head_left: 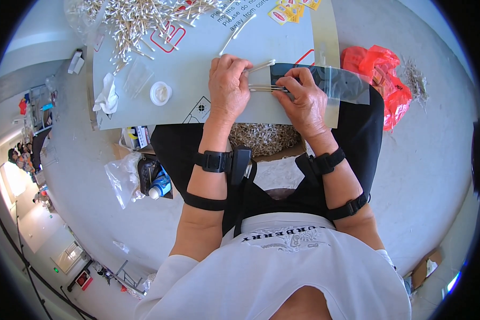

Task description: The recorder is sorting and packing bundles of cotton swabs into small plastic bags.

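Note:
Over the near edge of the table, my left hand [229, 88] has its fingers curled together around the ends of a few cotton swabs [261, 87]. Another swab [262, 65] sticks out beside its fingertips, slanting up to the right. My right hand [305, 98] pinches the other ends of the swabs between thumb and fingers. Under and beyond it lies a clear plastic bag [352, 85] with a dark part, partly covered by the hand. Two loose swabs [236, 36] rest on the table just past my left hand.
A big heap of cotton swabs [138, 24] covers the table's far left. Nearer are a small white round tub [160, 93], crumpled tissue [108, 95] and yellow packets [290, 10]. A box of swabs [264, 140] sits below the table edge; a red plastic bag [381, 74] lies right.

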A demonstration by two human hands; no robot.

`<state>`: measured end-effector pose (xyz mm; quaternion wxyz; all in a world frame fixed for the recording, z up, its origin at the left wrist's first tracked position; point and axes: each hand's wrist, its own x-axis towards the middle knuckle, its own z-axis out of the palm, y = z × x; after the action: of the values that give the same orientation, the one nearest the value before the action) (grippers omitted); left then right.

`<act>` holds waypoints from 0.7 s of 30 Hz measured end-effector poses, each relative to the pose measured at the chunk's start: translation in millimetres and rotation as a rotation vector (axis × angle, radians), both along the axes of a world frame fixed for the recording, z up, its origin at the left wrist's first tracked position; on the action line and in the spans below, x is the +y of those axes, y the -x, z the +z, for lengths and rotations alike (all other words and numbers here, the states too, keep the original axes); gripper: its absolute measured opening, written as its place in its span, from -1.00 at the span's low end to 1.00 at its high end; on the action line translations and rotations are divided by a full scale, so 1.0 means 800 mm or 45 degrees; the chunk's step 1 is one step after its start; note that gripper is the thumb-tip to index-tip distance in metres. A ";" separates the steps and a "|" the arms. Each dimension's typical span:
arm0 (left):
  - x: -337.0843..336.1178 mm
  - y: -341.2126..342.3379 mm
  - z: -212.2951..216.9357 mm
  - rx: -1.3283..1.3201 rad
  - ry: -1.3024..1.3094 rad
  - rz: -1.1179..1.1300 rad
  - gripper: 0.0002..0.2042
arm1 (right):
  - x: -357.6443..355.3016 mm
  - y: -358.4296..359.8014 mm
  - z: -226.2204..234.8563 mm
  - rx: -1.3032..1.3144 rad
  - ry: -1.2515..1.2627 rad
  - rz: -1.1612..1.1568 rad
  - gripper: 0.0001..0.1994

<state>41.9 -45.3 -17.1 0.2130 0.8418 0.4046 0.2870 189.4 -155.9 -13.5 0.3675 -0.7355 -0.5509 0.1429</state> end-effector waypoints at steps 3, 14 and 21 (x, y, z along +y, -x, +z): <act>0.000 0.001 0.000 0.010 -0.014 -0.004 -0.77 | 0.000 0.000 -0.001 0.010 -0.014 0.010 -0.79; -0.013 0.005 0.004 -0.053 -0.002 -0.069 -0.80 | 0.000 0.000 -0.003 -0.010 -0.091 -0.030 -0.67; 0.034 0.023 0.001 0.009 -0.049 0.277 -0.80 | -0.001 -0.001 -0.002 0.175 -0.152 -0.073 -0.80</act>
<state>23.2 -17.8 -15.9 0.1631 0.7979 0.4886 0.3131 189.9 -156.5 -15.0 0.4516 -0.7163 -0.5107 0.1493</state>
